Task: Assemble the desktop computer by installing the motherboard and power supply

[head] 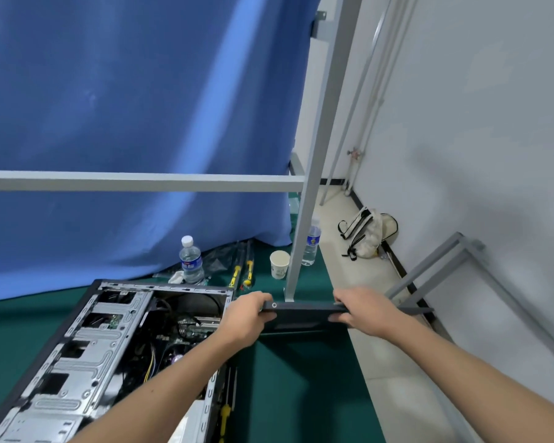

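Nearest, on the left of the green table (301, 378), the computer case (87, 362) lies on its side, open on top. Inside sit drive bays, cables and what looks like the motherboard (189, 329), so that part seems already in place; whether it is screwed down, or whether the power supply is fitted, cannot be told. Just right of the case's far corner, the left hand (247, 318) and right hand (365, 311) each grip one end of a flat dark side panel (304, 314), held nearly level above the table. By this showing, closing the case is what remains. Farther off stand a water bottle (191, 260), a paper cup (279, 264) and the blue curtain (135, 123).
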Action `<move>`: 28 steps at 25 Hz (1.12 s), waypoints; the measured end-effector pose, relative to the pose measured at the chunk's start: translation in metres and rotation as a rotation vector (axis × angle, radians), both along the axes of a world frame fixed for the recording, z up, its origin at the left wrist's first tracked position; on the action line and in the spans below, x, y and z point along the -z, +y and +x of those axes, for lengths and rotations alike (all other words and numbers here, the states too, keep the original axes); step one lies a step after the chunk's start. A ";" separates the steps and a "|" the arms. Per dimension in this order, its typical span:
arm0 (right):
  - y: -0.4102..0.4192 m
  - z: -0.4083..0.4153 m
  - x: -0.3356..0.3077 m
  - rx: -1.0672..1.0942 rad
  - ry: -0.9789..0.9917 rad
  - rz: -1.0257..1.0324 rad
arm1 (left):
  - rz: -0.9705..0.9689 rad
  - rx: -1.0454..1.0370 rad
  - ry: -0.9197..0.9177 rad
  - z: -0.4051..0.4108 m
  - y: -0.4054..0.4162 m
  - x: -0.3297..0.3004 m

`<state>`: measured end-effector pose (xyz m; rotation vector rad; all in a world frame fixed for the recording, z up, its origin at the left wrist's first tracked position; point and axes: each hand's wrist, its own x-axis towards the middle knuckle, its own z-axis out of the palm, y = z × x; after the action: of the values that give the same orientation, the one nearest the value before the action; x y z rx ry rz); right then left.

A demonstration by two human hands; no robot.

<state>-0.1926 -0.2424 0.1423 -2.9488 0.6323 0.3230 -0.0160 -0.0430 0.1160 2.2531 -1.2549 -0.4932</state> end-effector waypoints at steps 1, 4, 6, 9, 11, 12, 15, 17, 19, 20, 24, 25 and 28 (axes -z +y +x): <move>-0.002 0.001 0.003 -0.008 0.008 -0.018 | 0.006 -0.016 0.011 0.000 -0.004 -0.001; -0.014 0.004 0.002 -0.021 -0.015 -0.059 | -0.050 -0.073 0.083 0.001 -0.016 -0.007; -0.023 0.007 -0.008 -0.023 -0.074 -0.087 | -0.153 -0.148 0.175 0.003 -0.024 -0.014; -0.028 0.015 -0.033 -0.066 -0.178 -0.129 | -0.314 -0.269 0.272 0.009 -0.035 -0.025; -0.028 0.019 -0.056 -0.102 -0.207 -0.166 | -0.386 -0.332 0.355 0.012 -0.038 -0.029; -0.028 0.020 -0.069 -0.113 -0.223 -0.186 | -0.405 -0.360 0.403 0.013 -0.039 -0.029; -0.027 0.016 -0.118 -0.096 -0.327 -0.176 | -0.342 -0.474 0.492 0.017 -0.036 -0.019; -0.025 0.008 -0.156 -0.055 -0.439 -0.122 | -0.281 -0.547 0.554 0.016 -0.030 -0.013; -0.024 -0.002 -0.194 -0.019 -0.582 -0.045 | -0.258 -0.580 0.595 0.014 -0.026 -0.012; -0.024 -0.008 -0.212 0.000 -0.658 0.003 | -0.280 -0.596 0.617 0.013 -0.026 -0.014; -0.029 -0.030 -0.254 0.090 -0.964 0.181 | -0.496 -0.558 0.890 0.017 -0.034 -0.046; -0.031 -0.033 -0.258 0.112 -1.025 0.232 | -0.551 -0.500 0.959 0.022 -0.035 -0.056; -0.040 -0.040 -0.245 0.203 -1.160 0.404 | -0.678 -0.416 1.007 0.034 -0.034 -0.086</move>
<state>-0.2323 -0.2827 0.3878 -2.1142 0.5485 -1.0532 0.0183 -0.0769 0.2022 1.3009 -0.3248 -0.7510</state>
